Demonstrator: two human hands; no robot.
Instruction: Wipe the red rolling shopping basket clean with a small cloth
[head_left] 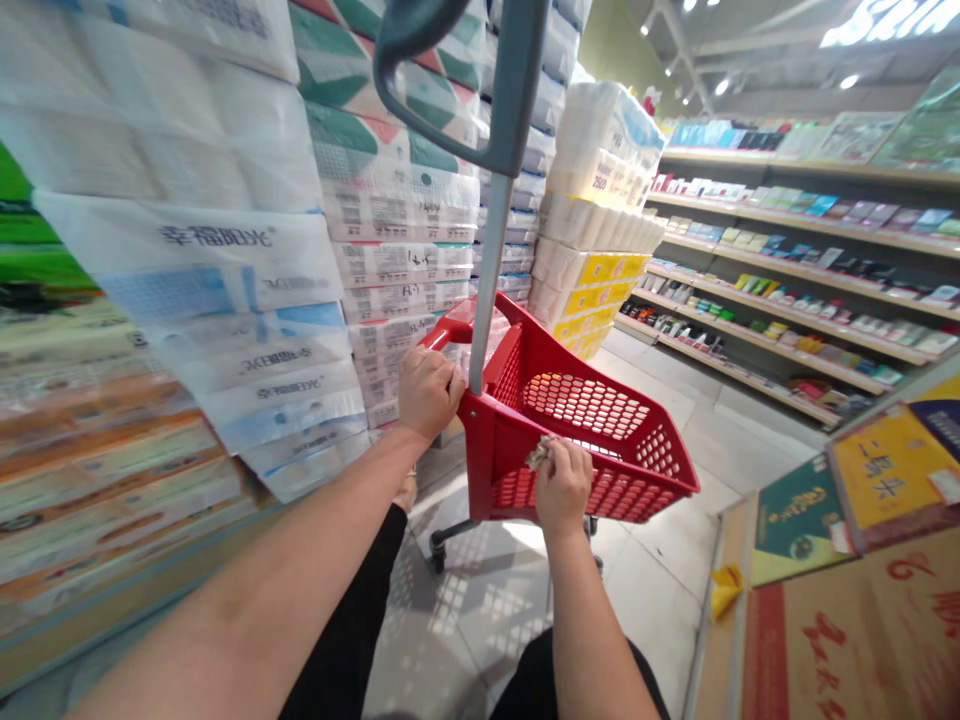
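Firmly, left hand [429,392] grips basket [671,468], right hand [562,488] wad [539,454].

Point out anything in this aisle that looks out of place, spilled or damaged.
A crumpled yellow scrap lies loose on the floor beside the cardboard box at right, like litter. The right hand holds a crumpled wad at the red basket rim; what it is cannot be told.

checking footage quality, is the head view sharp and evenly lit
Head view: sharp on the red basket, left hand closed on its rim, right hand pinching a crumpled wad; head view edges smear and bow the tissue packs; ceiling lights blow out.
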